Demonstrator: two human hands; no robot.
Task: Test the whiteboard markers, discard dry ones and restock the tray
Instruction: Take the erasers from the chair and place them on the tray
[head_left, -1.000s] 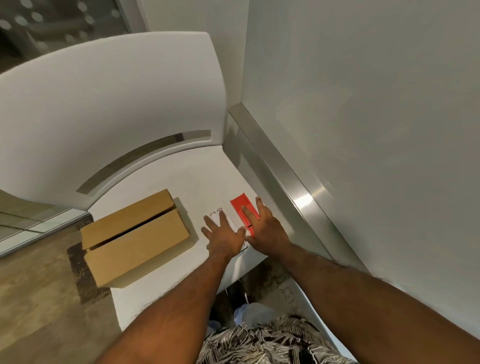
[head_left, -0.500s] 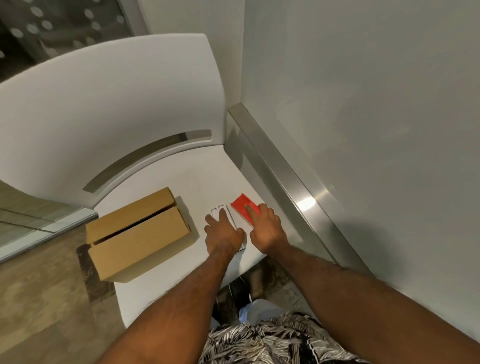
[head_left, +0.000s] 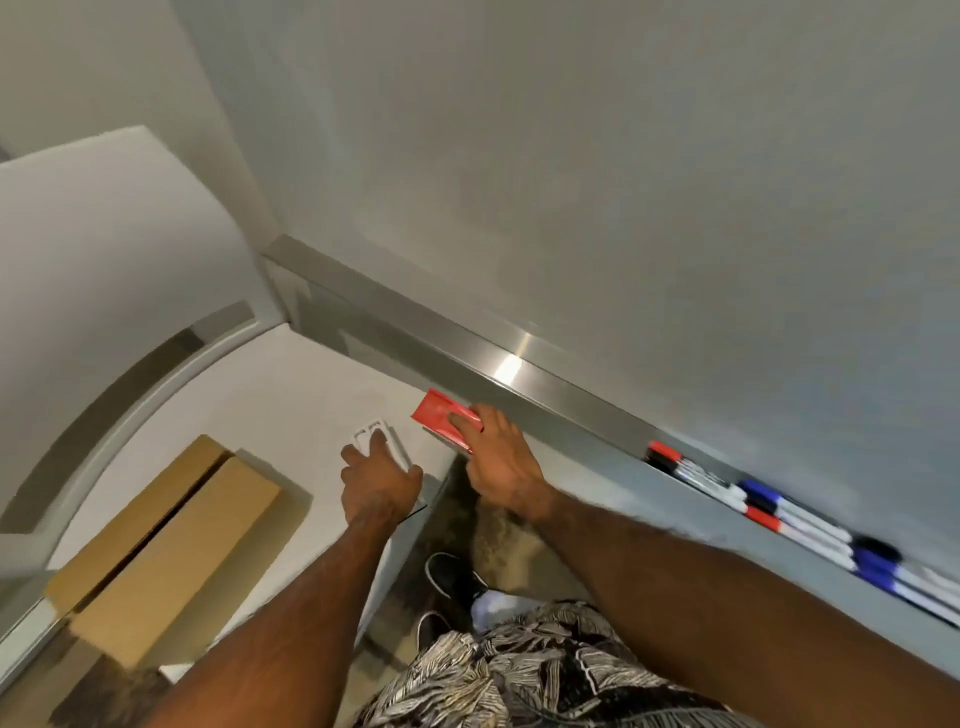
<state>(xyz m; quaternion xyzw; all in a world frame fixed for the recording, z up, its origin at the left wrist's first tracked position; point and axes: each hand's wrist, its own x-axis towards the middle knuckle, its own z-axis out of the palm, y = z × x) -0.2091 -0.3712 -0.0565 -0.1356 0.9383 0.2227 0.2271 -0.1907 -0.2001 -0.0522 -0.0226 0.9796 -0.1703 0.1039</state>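
Observation:
A red flat pack (head_left: 440, 415) sits at the far edge of the white chair seat (head_left: 291, 395), just below the whiteboard's metal rail (head_left: 524, 376). My right hand (head_left: 501, 462) grips its near end, index finger laid along the top. Beside it, my left hand (head_left: 379, 480) holds a white flat pack (head_left: 375, 435) against the seat; only the far end shows past my fingers. Several markers (head_left: 779, 512) with red, blue and black caps lie in a row in the whiteboard tray (head_left: 597, 467) at the right.
A brown cardboard box (head_left: 166, 551) with its flaps nearly closed stands on the left of the seat. The chair's white backrest (head_left: 104, 260) rises behind. The whiteboard (head_left: 623, 182) fills the upper right. My shoes (head_left: 452, 577) and the floor show below.
The camera has swung right, bringing the tray of markers into sight. My right hand and the red pack have shifted toward the rail. My left hand stays on the white pack.

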